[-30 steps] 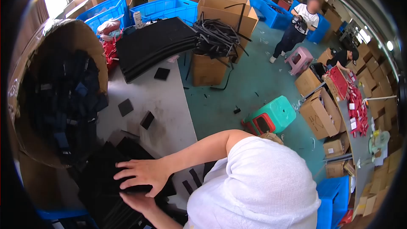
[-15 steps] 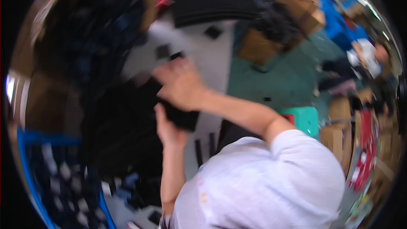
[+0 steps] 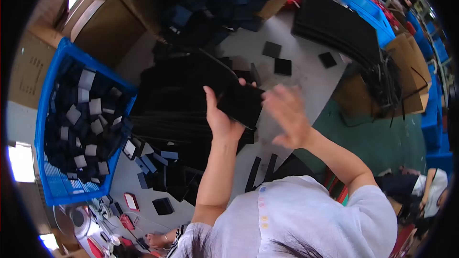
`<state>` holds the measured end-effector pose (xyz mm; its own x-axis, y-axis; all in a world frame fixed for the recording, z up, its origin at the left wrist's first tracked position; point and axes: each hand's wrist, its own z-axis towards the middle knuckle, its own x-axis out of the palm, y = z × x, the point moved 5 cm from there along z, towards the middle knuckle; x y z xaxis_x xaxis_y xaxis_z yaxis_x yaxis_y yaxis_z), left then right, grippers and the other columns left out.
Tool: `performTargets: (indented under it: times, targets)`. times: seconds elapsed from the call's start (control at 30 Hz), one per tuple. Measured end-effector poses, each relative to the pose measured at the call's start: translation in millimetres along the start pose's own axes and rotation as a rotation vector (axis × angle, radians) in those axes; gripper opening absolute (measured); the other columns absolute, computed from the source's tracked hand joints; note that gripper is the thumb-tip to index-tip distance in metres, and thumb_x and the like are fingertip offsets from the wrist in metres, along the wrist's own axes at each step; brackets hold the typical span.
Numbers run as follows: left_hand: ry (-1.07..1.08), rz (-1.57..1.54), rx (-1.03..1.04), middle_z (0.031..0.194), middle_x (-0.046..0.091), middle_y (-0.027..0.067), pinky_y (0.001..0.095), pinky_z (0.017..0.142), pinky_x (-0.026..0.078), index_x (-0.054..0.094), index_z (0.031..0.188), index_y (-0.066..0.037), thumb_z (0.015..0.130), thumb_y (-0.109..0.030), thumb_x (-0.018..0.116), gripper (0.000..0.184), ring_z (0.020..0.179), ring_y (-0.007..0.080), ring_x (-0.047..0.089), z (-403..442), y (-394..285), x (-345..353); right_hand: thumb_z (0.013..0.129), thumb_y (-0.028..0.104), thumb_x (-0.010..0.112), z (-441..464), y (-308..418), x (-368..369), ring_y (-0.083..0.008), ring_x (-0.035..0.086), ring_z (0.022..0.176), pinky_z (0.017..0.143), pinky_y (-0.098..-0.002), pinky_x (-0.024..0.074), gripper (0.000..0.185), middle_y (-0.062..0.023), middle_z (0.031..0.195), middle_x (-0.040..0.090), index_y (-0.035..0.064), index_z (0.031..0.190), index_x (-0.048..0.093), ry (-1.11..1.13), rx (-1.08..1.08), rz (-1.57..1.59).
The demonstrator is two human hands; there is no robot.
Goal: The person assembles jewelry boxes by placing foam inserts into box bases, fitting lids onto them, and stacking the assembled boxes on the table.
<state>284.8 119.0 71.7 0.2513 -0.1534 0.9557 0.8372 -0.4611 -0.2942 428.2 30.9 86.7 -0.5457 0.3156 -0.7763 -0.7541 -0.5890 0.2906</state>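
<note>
My left hand [image 3: 224, 120] is closed around a flat black square piece [image 3: 241, 102], thumb on one side and fingertips showing at its far edge. Whether this is one piece or several stacked cannot be seen. Just to the right is my right hand [image 3: 289, 117], slightly blurred, fingers stretched out and holding nothing. Beneath and left of the left hand lies a broad pile of black sheets [image 3: 167, 86]. Small dark squares [image 3: 283, 67] lie on the pale tabletop [image 3: 308, 83] beyond my hands.
A blue crate [image 3: 42, 143] full of small dark and grey pieces stands at left. Behind is a large carton [image 3: 282, 0] of dark pieces. A black stack [image 3: 334, 24] occupies the back right. A co-worker's hand [image 3: 157, 240] shows at the bottom.
The view has swung, so the table appears shifted. My right hand, earlier over the black piece in my left hand, is now apart from it on the right with fingers spread.
</note>
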Motion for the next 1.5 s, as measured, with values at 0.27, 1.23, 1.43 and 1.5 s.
performTargets:
  times: [0.27, 1.23, 1.43, 1.5]
  targets:
    - [0.068, 0.067, 0.230, 0.151, 0.031, 0.0051, 0.0496, 0.113, 0.030, 0.029, 0.147, -0.006, 0.099, -0.057, 0.025, 0.070, 0.138, 0.0306, 0.033, -28, -23, 43, 0.085, 0.031, 0.068, 81, 44, -18, -0.0349, 0.047, 0.128, 0.105, -0.0440, 0.0364, 0.069, -0.0271, 0.130, 0.052, 0.0009, 0.140, 0.039, -0.491, 0.205, 0.281]
    - [-0.646, 0.287, 0.696, 0.112, 0.063, 0.0053, 0.0337, 0.079, 0.053, 0.052, 0.119, -0.007, 0.097, -0.021, 0.056, 0.026, 0.096, 0.0182, 0.063, -151, -163, -76, 0.102, 0.038, 0.037, 140, 54, 169, -0.0247, 0.056, 0.111, 0.097, -0.0362, 0.0440, 0.057, -0.0188, 0.134, 0.052, 0.0081, 0.148, 0.022, 0.274, 0.521, 1.026]
    - [-0.790, 0.345, 0.716, 0.109, 0.064, 0.0040, 0.0347, 0.083, 0.052, 0.056, 0.117, -0.007, 0.095, -0.014, 0.058, 0.023, 0.097, 0.0165, 0.062, -169, -164, -91, 0.085, 0.019, 0.071, 179, 122, 197, -0.0212, 0.058, 0.109, 0.094, -0.0341, 0.0449, 0.046, -0.0117, 0.121, 0.060, 0.0015, 0.124, 0.055, 0.236, 0.219, 0.977]
    - [-0.755, 0.238, 0.850, 0.112, 0.063, 0.0057, 0.0356, 0.085, 0.052, 0.055, 0.119, -0.005, 0.095, -0.014, 0.057, 0.025, 0.099, 0.0174, 0.062, -186, -179, -102, 0.086, 0.018, 0.070, 183, 122, 204, -0.0222, 0.060, 0.104, 0.093, -0.0344, 0.0458, 0.037, -0.0125, 0.111, 0.065, -0.0006, 0.116, 0.061, 0.153, 0.374, 0.937]
